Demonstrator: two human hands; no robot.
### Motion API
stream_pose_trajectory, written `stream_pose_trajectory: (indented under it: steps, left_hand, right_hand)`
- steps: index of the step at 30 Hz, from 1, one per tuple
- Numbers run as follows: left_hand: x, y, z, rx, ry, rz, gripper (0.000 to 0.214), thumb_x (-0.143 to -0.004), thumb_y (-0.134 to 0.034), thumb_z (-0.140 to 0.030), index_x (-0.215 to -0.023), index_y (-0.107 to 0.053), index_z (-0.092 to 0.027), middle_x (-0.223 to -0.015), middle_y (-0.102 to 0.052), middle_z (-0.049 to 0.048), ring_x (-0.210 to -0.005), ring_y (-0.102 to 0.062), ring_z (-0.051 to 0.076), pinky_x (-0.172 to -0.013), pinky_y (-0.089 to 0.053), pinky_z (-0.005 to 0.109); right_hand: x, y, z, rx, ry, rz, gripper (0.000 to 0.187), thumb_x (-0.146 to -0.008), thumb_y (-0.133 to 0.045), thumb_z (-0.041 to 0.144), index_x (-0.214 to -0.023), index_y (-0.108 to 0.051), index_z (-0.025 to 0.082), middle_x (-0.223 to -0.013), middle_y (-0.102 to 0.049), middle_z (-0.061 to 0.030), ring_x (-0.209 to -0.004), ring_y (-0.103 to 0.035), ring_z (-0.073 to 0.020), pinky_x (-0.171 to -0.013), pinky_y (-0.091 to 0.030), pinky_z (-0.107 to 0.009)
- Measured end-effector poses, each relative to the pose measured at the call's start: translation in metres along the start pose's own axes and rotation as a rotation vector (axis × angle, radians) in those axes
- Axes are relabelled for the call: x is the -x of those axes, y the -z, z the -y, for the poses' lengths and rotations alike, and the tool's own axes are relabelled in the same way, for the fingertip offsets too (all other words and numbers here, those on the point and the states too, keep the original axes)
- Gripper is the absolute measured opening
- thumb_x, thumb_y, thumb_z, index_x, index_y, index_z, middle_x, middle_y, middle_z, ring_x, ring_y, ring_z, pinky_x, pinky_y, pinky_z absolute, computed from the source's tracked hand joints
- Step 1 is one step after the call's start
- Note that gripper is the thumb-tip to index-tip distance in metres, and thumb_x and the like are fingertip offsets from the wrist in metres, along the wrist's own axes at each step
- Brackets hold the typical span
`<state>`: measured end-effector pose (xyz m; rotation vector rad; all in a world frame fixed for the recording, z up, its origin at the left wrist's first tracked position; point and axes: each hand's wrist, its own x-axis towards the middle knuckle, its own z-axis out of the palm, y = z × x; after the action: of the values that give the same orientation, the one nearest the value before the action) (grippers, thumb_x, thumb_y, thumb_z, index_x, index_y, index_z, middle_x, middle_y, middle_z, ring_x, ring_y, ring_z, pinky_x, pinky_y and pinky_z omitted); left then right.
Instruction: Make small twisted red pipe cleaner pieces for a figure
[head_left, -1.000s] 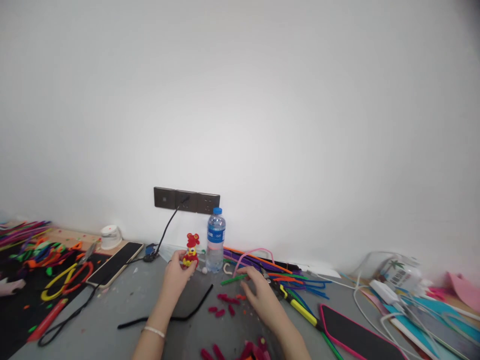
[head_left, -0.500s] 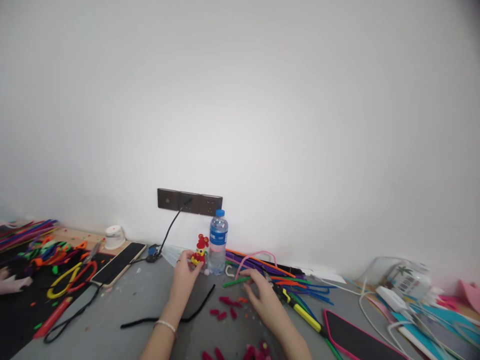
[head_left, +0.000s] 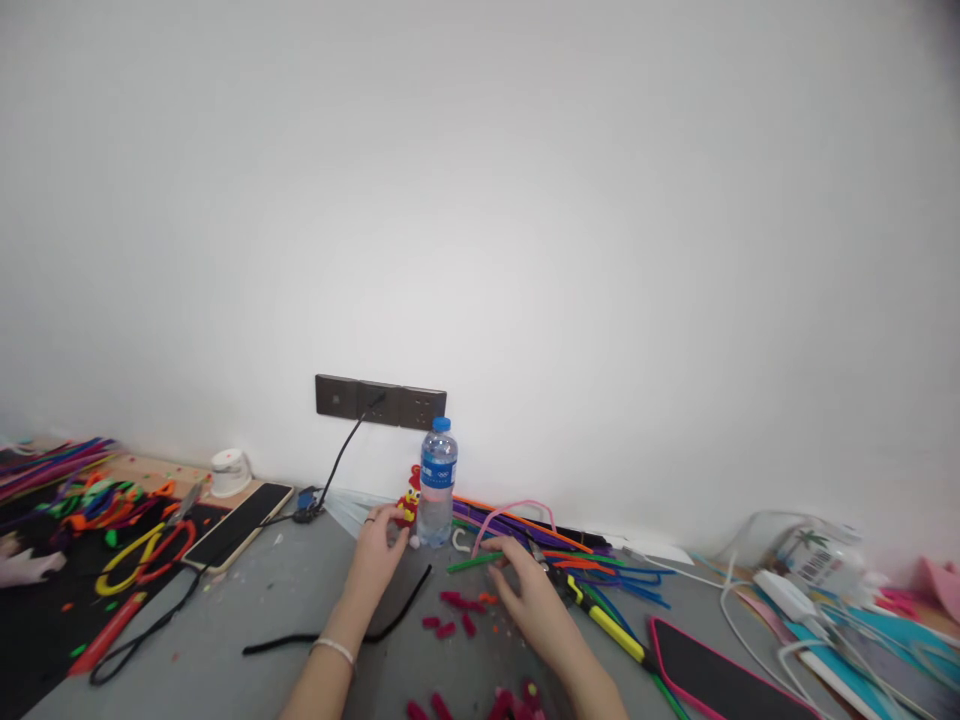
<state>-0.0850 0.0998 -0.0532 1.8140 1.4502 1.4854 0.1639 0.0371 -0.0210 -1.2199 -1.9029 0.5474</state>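
Note:
My left hand [head_left: 377, 556] reaches forward with its fingers closed on a small red and yellow pipe-cleaner figure [head_left: 409, 502], held just left of a water bottle [head_left: 436, 485] with a blue cap. My right hand [head_left: 529, 596] lies low over the grey table [head_left: 247, 620], fingers spread, with its fingertips by a green pipe cleaner [head_left: 472, 562]. Red pipe-cleaner bits [head_left: 454, 615] lie between my hands. A black pipe cleaner [head_left: 390, 620] runs under my left wrist.
Coloured pipe cleaners [head_left: 570, 550] are heaped right of the bottle, with yellow-handled cutters [head_left: 600, 620]. A pink-edged phone [head_left: 712, 680] lies at right, another phone [head_left: 236, 525] at left, charging from wall sockets [head_left: 379, 400]. Scissors [head_left: 142, 550] and more pipe cleaners sit far left.
My left hand has carried the figure to the right, up against the bottle. My right hand has hardly moved.

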Motion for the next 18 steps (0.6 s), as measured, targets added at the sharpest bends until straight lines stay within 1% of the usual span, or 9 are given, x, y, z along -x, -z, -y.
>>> stream_pose_trajectory:
  steps: [4, 6, 8, 10, 11, 12, 13, 16, 18]
  left_hand:
    - [-0.002, 0.005, -0.008, -0.055, -0.021, -0.017, 0.016, -0.075, -0.055, -0.015, -0.086, -0.064, -0.02, -0.096, -0.065, 0.0079, -0.094, -0.064, 0.024, -0.086, -0.053, 0.044]
    - [-0.003, 0.01, -0.015, -0.074, -0.038, -0.021, 0.014, -0.076, -0.054, -0.016, -0.085, -0.064, -0.02, -0.097, -0.064, 0.008, -0.097, -0.062, 0.025, -0.09, -0.049, 0.045]
    - [-0.004, 0.014, -0.024, -0.083, -0.05, -0.006, 0.014, -0.078, -0.052, -0.019, -0.087, -0.063, -0.021, -0.093, -0.065, 0.0076, -0.092, -0.063, 0.025, -0.088, -0.049, 0.043]
    - [-0.003, 0.017, -0.035, -0.079, -0.056, 0.044, 0.015, -0.082, -0.051, -0.024, -0.091, -0.062, -0.021, -0.087, -0.067, 0.0055, -0.08, -0.064, 0.022, -0.078, -0.052, 0.037]
    - [-0.001, 0.018, -0.042, -0.073, -0.058, 0.083, 0.015, -0.083, -0.051, -0.026, -0.093, -0.061, -0.022, -0.08, -0.067, 0.0027, -0.071, -0.064, 0.02, -0.07, -0.052, 0.033]
    - [0.002, 0.017, -0.048, -0.064, -0.063, 0.148, 0.015, -0.083, -0.053, -0.028, -0.094, -0.061, -0.023, -0.075, -0.068, 0.0006, -0.065, -0.063, 0.019, -0.063, -0.05, 0.029]
    - [0.006, 0.016, -0.055, -0.069, -0.066, 0.246, 0.015, -0.084, -0.053, -0.028, -0.094, -0.062, -0.023, -0.074, -0.068, 0.0002, -0.065, -0.063, 0.018, -0.061, -0.048, 0.027]
    - [0.019, 0.007, -0.072, -0.122, -0.129, 0.467, 0.012, -0.082, -0.055, -0.022, -0.087, -0.065, -0.024, -0.082, -0.07, 0.0011, -0.076, -0.064, 0.019, -0.069, -0.046, 0.026]
    - [0.026, 0.001, -0.078, -0.139, -0.144, 0.572, 0.017, -0.079, -0.057, -0.018, -0.091, -0.066, -0.024, -0.089, -0.07, 0.0017, -0.08, -0.063, 0.019, -0.072, -0.045, 0.026]
  right_hand:
    - [0.0, 0.0, 0.0, 0.01, 0.001, -0.006, 0.03, -0.083, -0.045, 0.015, -0.109, -0.06, 0.021, -0.104, -0.064, -0.0077, -0.09, -0.061, -0.0217, -0.086, -0.049, -0.036]
    - [0.0, 0.002, 0.0, 0.022, 0.0, -0.013, 0.03, -0.082, -0.046, 0.014, -0.108, -0.06, 0.021, -0.104, -0.065, -0.0074, -0.09, -0.062, -0.0216, -0.085, -0.049, -0.036]
    - [0.0, 0.004, 0.001, 0.028, 0.0, -0.027, 0.03, -0.082, -0.046, 0.014, -0.107, -0.06, 0.021, -0.102, -0.065, -0.0073, -0.087, -0.062, -0.0214, -0.084, -0.049, -0.035]
    - [-0.001, 0.006, 0.001, 0.022, -0.001, -0.035, 0.028, -0.08, -0.046, 0.014, -0.102, -0.062, 0.02, -0.098, -0.066, -0.007, -0.082, -0.063, -0.0209, -0.081, -0.049, -0.035]
    - [-0.001, 0.007, 0.001, 0.02, -0.001, -0.03, 0.026, -0.079, -0.046, 0.013, -0.098, -0.062, 0.02, -0.096, -0.067, -0.0067, -0.08, -0.063, -0.0205, -0.078, -0.05, -0.034]
    - [-0.002, 0.007, 0.001, 0.021, -0.004, -0.018, 0.025, -0.077, -0.046, 0.011, -0.094, -0.063, 0.019, -0.093, -0.067, -0.0062, -0.077, -0.063, -0.02, -0.076, -0.05, -0.033]
    - [-0.002, 0.007, 0.001, 0.024, -0.01, -0.001, 0.024, -0.076, -0.046, 0.01, -0.09, -0.063, 0.019, -0.09, -0.067, -0.0056, -0.074, -0.062, -0.0193, -0.073, -0.05, -0.032]
    - [-0.002, 0.004, 0.0, 0.032, -0.045, 0.061, 0.022, -0.073, -0.046, 0.009, -0.082, -0.064, 0.019, -0.083, -0.067, -0.004, -0.069, -0.061, -0.018, -0.068, -0.049, -0.029]
    - [-0.002, 0.001, 0.001, 0.033, -0.074, 0.095, 0.021, -0.072, -0.048, 0.009, -0.081, -0.064, 0.019, -0.081, -0.067, -0.0032, -0.069, -0.061, -0.0182, -0.066, -0.048, -0.029]
